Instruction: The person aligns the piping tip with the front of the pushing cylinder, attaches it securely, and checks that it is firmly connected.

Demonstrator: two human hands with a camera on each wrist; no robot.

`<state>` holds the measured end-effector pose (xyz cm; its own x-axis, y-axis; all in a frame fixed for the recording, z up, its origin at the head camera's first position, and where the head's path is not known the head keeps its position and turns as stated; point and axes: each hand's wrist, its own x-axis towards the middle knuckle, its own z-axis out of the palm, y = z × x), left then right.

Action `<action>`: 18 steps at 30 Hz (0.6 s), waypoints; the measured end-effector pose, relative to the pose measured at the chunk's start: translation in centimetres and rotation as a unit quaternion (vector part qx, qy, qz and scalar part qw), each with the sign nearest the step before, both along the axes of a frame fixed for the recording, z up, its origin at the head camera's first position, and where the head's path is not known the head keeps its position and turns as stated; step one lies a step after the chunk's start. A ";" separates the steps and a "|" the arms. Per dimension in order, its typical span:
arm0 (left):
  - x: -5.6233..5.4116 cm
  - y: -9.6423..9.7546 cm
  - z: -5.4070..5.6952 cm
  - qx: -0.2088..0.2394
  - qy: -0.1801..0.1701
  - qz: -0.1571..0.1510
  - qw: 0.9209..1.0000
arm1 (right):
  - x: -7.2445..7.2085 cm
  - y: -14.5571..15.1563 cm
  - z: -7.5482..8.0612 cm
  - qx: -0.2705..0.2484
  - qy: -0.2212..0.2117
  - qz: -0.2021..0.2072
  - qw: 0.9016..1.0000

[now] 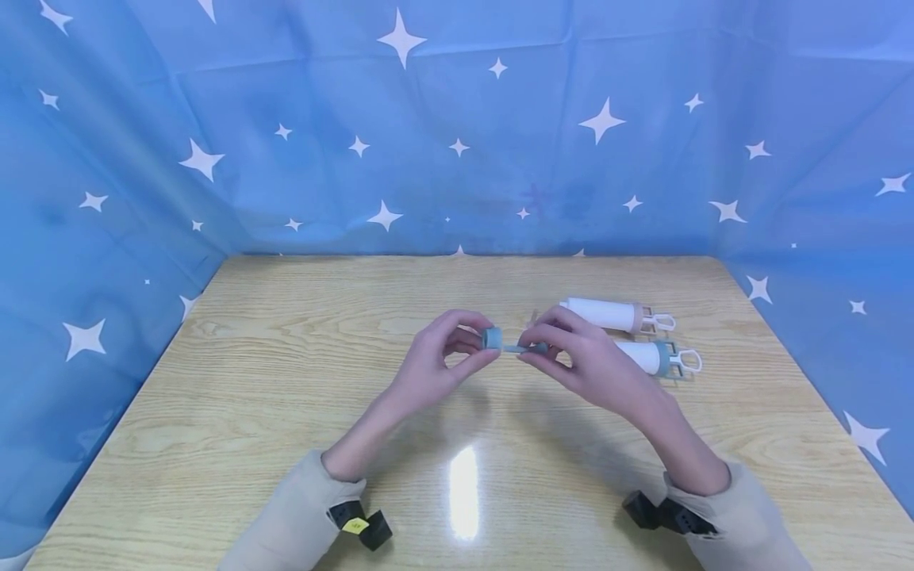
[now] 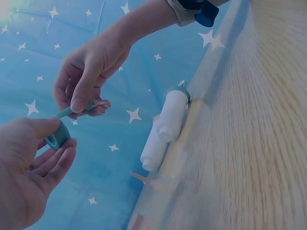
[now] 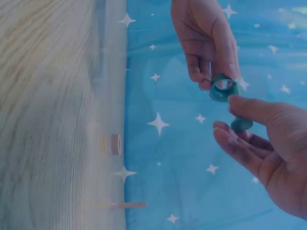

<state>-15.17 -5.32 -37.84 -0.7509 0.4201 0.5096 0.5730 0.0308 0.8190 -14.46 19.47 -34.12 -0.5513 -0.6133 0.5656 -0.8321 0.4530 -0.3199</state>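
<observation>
My left hand (image 1: 432, 357) holds a teal ring-shaped cap (image 1: 492, 338) between thumb and fingers, above the table. Facing it, my right hand (image 1: 581, 353) pinches a thin teal stem (image 1: 511, 349) with a rounded end (image 3: 241, 124). The stem's tip points at the cap and lies close to it; whether they touch I cannot tell. In the right wrist view the cap (image 3: 217, 94) shows an open hole through it. Just beyond my right hand lie two white bottles, one with a teal collar (image 1: 643, 356), the other with a pinkish collar (image 1: 603, 314).
Both bottles lie on their sides on the wooden table (image 1: 286, 396), white loop ends facing right. In the right wrist view a pinkish ring (image 3: 115, 144) and a pinkish stick (image 3: 129, 205) lie near the table edge. A blue starred cloth (image 1: 457, 103) hangs around the table.
</observation>
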 end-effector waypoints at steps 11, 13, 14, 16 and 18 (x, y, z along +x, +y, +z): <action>0.7 0.5 0.6 0.032 0.001 -0.027 0.999 | 0.4 -0.3 0.2 -0.033 0.021 -0.009 0.999; 0.8 0.6 0.6 0.037 0.001 -0.034 0.999 | 0.4 -0.4 0.2 -0.039 0.025 -0.004 0.999; 0.9 0.7 0.5 0.038 0.003 -0.036 0.999 | 0.4 -0.5 0.2 -0.042 0.027 0.000 0.999; 0.9 0.8 0.5 0.040 0.005 -0.039 0.998 | 0.4 -0.7 0.1 -0.045 0.031 0.006 0.998; 1.0 0.9 0.5 0.041 0.006 -0.040 0.998 | 0.5 -0.7 0.0 -0.047 0.031 0.010 0.998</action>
